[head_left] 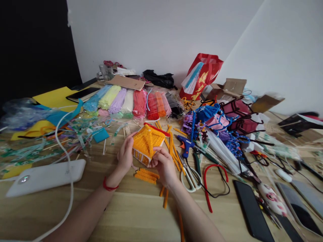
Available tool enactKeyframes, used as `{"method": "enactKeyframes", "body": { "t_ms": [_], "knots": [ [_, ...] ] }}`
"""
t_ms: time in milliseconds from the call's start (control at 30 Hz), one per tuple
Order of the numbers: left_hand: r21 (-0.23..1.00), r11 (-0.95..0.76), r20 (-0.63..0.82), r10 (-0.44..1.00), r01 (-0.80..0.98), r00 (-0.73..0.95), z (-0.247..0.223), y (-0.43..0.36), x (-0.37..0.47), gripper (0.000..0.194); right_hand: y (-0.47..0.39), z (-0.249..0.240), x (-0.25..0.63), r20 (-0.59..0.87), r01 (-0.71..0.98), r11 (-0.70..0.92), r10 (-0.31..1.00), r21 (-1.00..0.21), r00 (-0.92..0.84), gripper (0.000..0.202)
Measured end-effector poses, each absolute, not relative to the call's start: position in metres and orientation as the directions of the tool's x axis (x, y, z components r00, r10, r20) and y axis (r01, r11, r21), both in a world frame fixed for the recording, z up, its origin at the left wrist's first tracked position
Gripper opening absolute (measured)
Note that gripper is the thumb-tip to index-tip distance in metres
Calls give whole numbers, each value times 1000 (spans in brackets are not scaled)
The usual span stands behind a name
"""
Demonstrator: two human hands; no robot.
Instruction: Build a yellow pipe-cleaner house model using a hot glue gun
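Between my two hands is a small house-like model [148,141] with a fuzzy orange-yellow roof and white walls with bars. My left hand [126,153] is wrapped round its left side, and a red cord circles that wrist. At the model's lower right corner, the fingers of my right hand [163,161] are pressed together on its edge. Short orange strips [146,175] lie on the table just below the model. Long orange pipe cleaners [173,148] lie to its right, partly under my right arm. A red pipe cleaner [157,129] lies behind the roof.
A blue glue gun [186,144] and white-handled scissors [191,179] lie right of my right hand. Bundles of coloured pipe cleaners [126,102] and a red bag [202,75] stand behind. A white power bank [47,176] with a cable is at left, a black phone [252,210] at right.
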State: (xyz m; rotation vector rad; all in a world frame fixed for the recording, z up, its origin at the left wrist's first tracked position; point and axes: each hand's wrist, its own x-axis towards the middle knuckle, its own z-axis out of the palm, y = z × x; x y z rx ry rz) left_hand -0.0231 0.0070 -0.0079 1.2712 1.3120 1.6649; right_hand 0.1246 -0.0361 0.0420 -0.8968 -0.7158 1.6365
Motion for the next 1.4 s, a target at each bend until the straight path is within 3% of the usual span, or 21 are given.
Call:
{"method": "enactKeyframes", "body": {
  "t_ms": [567, 967, 1400],
  "knots": [
    [964, -263, 264, 915, 46, -304, -6, 5, -21, 50, -42, 39, 127, -167, -641, -253, 967, -724, -193, 22],
    [944, -258, 197, 940, -204, -278, -19, 21, -23, 51, -42, 32, 128, -98, -489, -199, 970, -849, -225, 26],
    [954, -275, 228, 925, -121, -306, -14, 20, -22, 53, -40, 32, 127, -118, -516, -216, 969, -829, -216, 25]
  ]
}}
